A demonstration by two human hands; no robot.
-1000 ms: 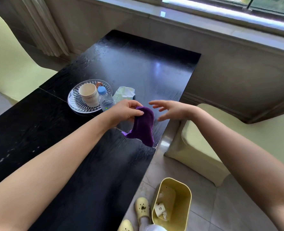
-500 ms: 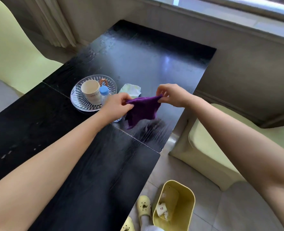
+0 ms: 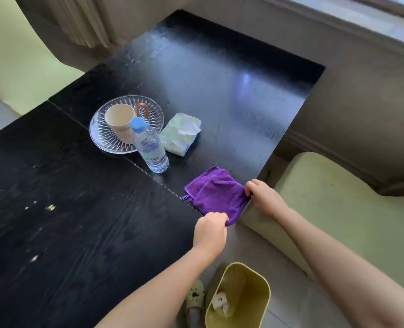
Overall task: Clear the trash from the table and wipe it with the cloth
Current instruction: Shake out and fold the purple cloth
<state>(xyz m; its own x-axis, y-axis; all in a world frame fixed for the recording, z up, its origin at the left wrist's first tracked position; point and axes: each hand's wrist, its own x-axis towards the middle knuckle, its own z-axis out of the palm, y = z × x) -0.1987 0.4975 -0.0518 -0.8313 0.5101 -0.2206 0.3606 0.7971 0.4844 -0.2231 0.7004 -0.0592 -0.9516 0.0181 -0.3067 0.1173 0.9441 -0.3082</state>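
A purple cloth (image 3: 216,192) lies folded flat on the black table (image 3: 77,228), right at its near right edge. My left hand (image 3: 211,230) pinches the cloth's near corner. My right hand (image 3: 263,197) pinches its right corner, just off the table edge. A yellow trash bin (image 3: 255,290) stands on the floor below my hands, with a few scraps of paper inside. Small pale crumbs (image 3: 50,207) dot the left part of the table.
A glass plate (image 3: 96,131) holds a beige paper cup (image 3: 120,121). A water bottle (image 3: 150,147) with a blue cap and a tissue pack (image 3: 181,133) stand beside it. Pale green chairs (image 3: 343,209) flank the table. A yellow shoe (image 3: 195,300) is by the bin.
Both hands brought the cloth down from the air and toward me, spreading it flat on the table's right edge. The right hand, open a second ago, now grips it.
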